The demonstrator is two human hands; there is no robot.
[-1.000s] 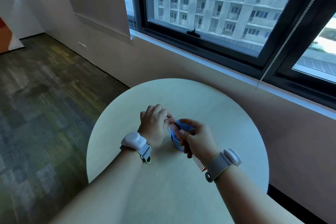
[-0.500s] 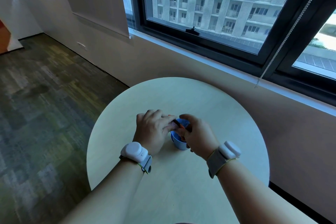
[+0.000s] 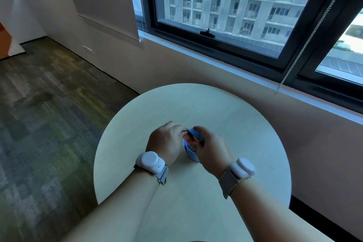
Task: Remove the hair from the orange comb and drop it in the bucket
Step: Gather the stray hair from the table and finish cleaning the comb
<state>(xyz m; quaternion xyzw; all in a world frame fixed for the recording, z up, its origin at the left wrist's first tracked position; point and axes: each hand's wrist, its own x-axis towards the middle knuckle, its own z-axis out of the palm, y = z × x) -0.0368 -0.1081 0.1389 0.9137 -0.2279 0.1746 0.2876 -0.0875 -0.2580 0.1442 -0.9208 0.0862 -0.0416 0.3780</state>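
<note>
Since a second ago your right hand (image 3: 209,148) has brought the orange plastic comb (image 3: 189,139) over the small blue bucket (image 3: 191,154) at centre frame; your left hand (image 3: 167,141) pinches dark hair (image 3: 189,132) off it.

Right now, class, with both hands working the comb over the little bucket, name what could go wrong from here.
1. The dark hair is pinched between the left hand and the orange comb near the blue bucket rim; released carelessly, it may land on the table instead.
2. The bucket is small and neither hand appears to steady it; a knock from the right hand could tip it.
</note>
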